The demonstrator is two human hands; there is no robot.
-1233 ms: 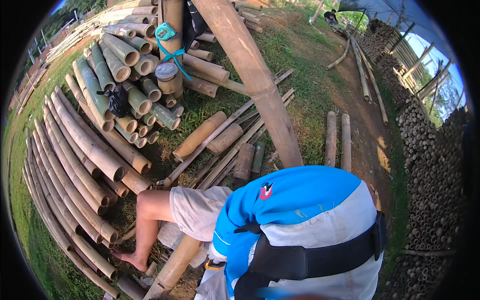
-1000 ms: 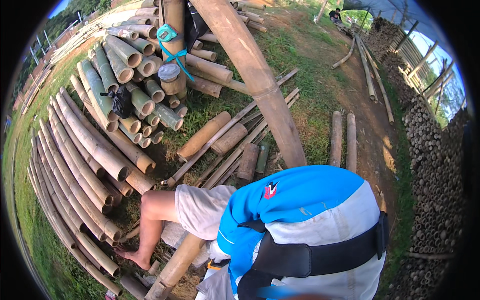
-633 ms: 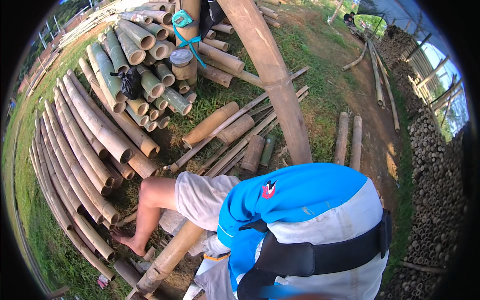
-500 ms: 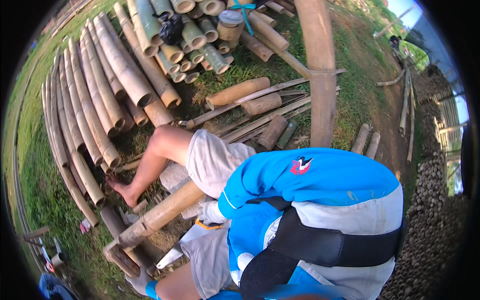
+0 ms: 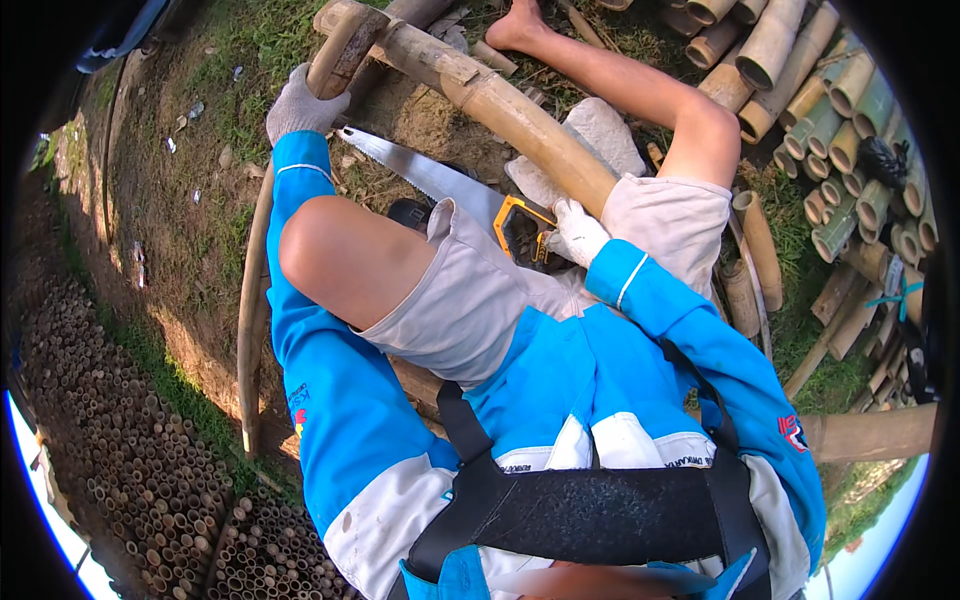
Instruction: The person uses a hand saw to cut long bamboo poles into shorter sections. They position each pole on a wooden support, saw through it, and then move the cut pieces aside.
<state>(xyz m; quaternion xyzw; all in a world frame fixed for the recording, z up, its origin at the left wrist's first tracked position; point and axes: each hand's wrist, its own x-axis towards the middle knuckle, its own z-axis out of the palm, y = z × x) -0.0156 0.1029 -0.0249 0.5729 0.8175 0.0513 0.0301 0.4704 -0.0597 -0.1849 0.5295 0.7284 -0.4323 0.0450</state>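
Observation:
My left hand [image 5: 303, 105], in a pale knitted glove, is closed around the lower end of a short brown bamboo piece [image 5: 345, 58]. That piece meets the far end of a long tan bamboo pole [image 5: 500, 105], which runs diagonally to my right thigh. With my right hand [image 5: 578, 234], also gloved, I grip the yellow and black handle of a handsaw [image 5: 440, 180]. The saw's toothed blade lies low beside the pole, apart from it, its tip pointing toward my left hand. Part of the handle is hidden by my fingers.
Pale stones [image 5: 605, 135] lie beside the pole, near my bare right leg. Stacked bamboo poles [image 5: 860, 150] fill the far right. A curved stick [image 5: 254, 320] stands left of my left arm. Many cut bamboo ends [image 5: 130, 450] pile at lower left.
The view has swung round, so the pole, the saw and both hands now appear higher. My left hand stays at the bamboo piece and my right hand at the saw handle.

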